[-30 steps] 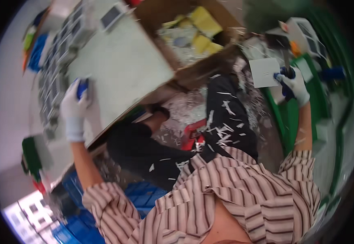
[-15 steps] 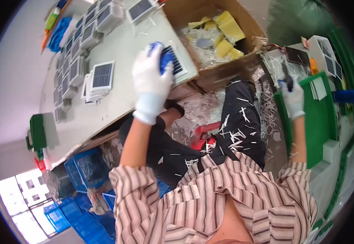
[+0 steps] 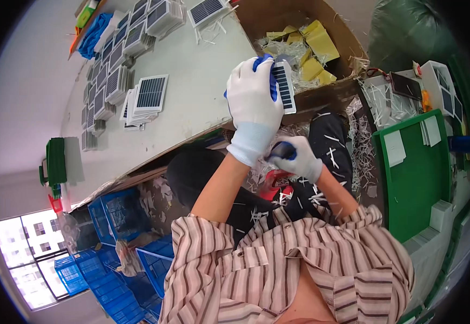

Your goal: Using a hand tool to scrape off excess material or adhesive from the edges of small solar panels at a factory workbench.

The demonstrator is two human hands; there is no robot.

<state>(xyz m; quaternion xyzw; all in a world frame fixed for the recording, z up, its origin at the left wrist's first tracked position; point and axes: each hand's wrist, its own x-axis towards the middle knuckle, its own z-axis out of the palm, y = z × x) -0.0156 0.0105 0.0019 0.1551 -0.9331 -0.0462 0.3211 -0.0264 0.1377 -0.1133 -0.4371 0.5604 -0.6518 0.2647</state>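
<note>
My left hand (image 3: 254, 97), in a white glove with blue-coated fingers, is closed round one side of a small solar panel (image 3: 284, 87). The panel is dark with a pale rim, tilted beyond the table's right corner. Below it, close to the left cuff, my right hand (image 3: 299, 156) in a similar glove is curled round a dark hand tool (image 3: 283, 150). Most of that tool is hidden by the fingers, so its kind cannot be told. A short stack of like panels (image 3: 151, 93) lies on the white table (image 3: 192, 81).
Many stacked panels (image 3: 117, 83) line the table's far left. Behind my left hand stands a cardboard box (image 3: 348, 43) with yellow pieces and white strips. A green tray (image 3: 416, 183) is at right, blue crates (image 3: 97, 283) at lower left. White strips lie on my trousers.
My left hand has moved right with the panel, off the table corner. My right hand has come from the green tray at right to beneath the left hand. The view has shifted slightly.
</note>
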